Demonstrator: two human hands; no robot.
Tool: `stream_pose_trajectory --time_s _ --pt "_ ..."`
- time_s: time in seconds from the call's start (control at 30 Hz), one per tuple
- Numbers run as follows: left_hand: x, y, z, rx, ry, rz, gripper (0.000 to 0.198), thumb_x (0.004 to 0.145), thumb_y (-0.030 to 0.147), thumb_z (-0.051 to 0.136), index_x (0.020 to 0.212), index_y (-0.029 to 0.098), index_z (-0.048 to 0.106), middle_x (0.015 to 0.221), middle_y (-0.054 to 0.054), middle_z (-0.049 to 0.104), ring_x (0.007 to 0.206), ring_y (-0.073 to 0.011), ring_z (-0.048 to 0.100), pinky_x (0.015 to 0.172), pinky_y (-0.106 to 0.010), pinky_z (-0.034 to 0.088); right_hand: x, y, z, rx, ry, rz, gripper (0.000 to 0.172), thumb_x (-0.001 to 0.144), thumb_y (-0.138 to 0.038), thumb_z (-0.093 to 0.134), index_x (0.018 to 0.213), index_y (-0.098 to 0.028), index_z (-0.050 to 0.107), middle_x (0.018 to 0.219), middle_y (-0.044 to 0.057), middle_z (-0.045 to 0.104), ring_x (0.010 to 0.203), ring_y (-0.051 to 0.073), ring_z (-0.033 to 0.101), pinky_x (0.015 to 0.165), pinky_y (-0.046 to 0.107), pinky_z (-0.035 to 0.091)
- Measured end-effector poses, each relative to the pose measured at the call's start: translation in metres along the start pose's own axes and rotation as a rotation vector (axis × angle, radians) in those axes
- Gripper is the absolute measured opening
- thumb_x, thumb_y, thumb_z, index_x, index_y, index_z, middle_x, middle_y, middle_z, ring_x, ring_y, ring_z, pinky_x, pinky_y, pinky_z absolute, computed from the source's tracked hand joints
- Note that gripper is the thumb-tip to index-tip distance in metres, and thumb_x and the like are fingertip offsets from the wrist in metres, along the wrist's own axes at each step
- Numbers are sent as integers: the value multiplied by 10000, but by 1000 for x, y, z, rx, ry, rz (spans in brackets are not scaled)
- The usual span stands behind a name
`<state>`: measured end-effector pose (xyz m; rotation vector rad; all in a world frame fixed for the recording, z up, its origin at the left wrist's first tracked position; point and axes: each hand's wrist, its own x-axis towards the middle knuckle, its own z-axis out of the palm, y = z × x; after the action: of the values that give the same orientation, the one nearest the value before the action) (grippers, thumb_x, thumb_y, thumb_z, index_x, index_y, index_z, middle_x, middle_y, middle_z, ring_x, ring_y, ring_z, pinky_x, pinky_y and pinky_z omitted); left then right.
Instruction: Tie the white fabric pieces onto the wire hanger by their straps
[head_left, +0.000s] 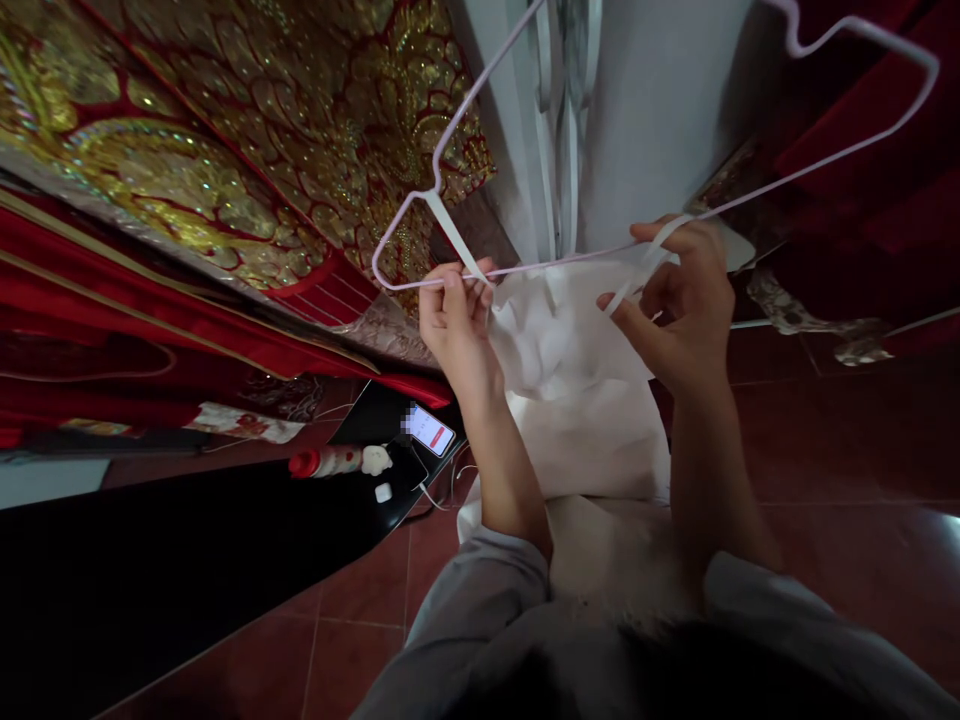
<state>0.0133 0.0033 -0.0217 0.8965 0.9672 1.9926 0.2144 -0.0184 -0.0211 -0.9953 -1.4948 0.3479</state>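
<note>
A pale pink hanger (577,257) spans the upper view, its bottom bar running between my hands. My left hand (459,318) is closed around the bar near its left end, beside a white strap (456,234) looped over the hanger's left notch. Over on the right, my right hand (679,300) pinches a second white strap (660,240) between thumb and fingers, next to the bar. White cloth (555,330) hangs below the bar, between my forearms. Where the straps join the cloth is partly hidden by my fingers.
Red garments with gold sequins (300,130) hang at the left. A black table (225,540) holds a lit phone (433,430), a red-capped bottle (324,462) and a small white case (383,492). Dark red cloth (862,160) hangs at the right, above a tiled floor (832,450).
</note>
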Motion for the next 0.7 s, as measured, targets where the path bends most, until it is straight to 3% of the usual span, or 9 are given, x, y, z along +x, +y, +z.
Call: stream_pose_trajectory --time_s 0.1,0.17,0.23,0.4,0.6,0.7 --pt "-6 4 12 26 31 79 158 1037 377 641 986 239 584 877 -15 729 796 -147 700 790 -276 545 2 14 -8 16 102 -3 578 801 -414 828 1347 -437 640 1377 46 613 728 148 561 725 411 540" --pt "-6 10 15 46 45 88 124 1074 284 569 961 234 569 833 -7 718 759 -140 681 774 -269 536 12 31 -22 100 323 -51 514 786 -398 855 1276 -411 704 1290 36 657 860 185 635 805 406 549" --pt "-5 13 15 47 46 78 149 1086 221 525 943 231 566 808 -5 722 745 -137 680 763 -264 536 29 51 -41 199 541 -108 328 794 -386 848 1110 -330 777 1109 28 667 916 179 658 830 364 529" --pt "-8 7 13 -32 -11 161 143 1033 315 660 935 226 607 808 -2 754 721 -136 704 742 -260 554 80 77 -73 103 384 -18 281 730 -218 809 1002 -250 747 939 25 633 835 152 602 738 309 476" --pt "-10 -2 10 -40 -50 186 128 1020 336 674 953 232 645 841 -12 775 728 -130 721 721 -247 556 109 58 -70 -51 305 6 235 628 -85 714 690 -258 565 691 1 537 637 131 458 618 305 355" --pt "-8 -3 8 -21 -53 189 106 1018 320 657 957 235 636 839 -9 776 715 -130 718 717 -250 556 109 45 -73 -58 257 -70 209 642 -118 758 755 -221 616 824 27 578 733 133 508 716 326 428"
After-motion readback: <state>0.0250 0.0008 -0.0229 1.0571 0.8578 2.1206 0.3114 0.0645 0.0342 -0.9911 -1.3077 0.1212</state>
